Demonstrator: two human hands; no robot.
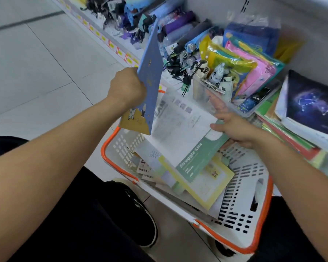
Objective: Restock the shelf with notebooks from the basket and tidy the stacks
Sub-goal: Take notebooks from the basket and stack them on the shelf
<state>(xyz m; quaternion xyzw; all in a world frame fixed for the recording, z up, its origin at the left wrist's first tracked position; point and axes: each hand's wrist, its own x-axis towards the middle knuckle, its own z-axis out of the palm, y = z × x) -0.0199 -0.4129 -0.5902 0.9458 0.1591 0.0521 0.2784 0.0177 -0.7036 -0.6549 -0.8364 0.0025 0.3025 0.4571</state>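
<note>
The left hand (128, 86) is gripping a blue notebook (149, 72), with its fingers curled tight round the long edge. The notebook is standing up tall, just to the right of those fingers, and its bottom corner is hanging over the basket (261, 210).

The right hand (233, 127) is reaching down with its fingers spread apart and fairly straight. The fingertips are touching the top edge of a green notebook (199, 157) with "Struggle-Life" on it. A white sheet (180, 125) is lying just to the left of those fingers, and it looks blurry. I cannot tell if the thumb is pinching anything yet.

More notebooks are piling below the fingers, inside the basket. A yellow-edged notebook (214, 184) is sitting under the green one.

To the right of the right hand, on the shelf (311, 59), the notebook stacks (292, 140) are leaning and sliding a bit. A dark starry notebook (311, 104) is resting on top.

To do this step well, I think the right hand should be getting its thumb under the green notebook before lifting, so only one book is coming up. The blue one should be going flat onto a matching stack, edges lined up.

The bottom of the basket is hiding under the pile, so I cannot count the notebooks. The stacks are getting cut off at the right edge. The left fingertips are hiding behind the blue cover.
</note>
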